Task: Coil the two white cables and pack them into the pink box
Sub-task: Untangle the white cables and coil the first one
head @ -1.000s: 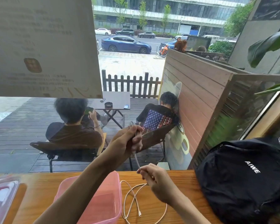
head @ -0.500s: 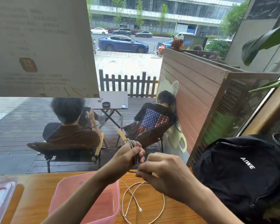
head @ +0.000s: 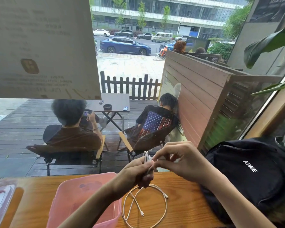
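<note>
My left hand [head: 135,172] is raised above the wooden counter, fist closed around a tight bundle of white cable [head: 146,157] whose loops stick out above the fingers. My right hand [head: 179,162] meets it from the right, fingertips pinching the same cable at the bundle. A second white cable [head: 156,204] lies in a loose loop on the counter under my hands, its plugs showing. The open pink box [head: 82,195] stands on the counter to the left, partly hidden by my left forearm.
A black backpack [head: 253,175] fills the counter's right side. A clear plastic lid [head: 0,196] lies at the far left. Behind the wooden counter [head: 184,203] is a window; outside, two people sit in chairs on a deck.
The cable strand that hung from my left hand has been wound into the bundle. My right hand has risen from the counter to the bundle. The cable on the counter has stayed in place.
</note>
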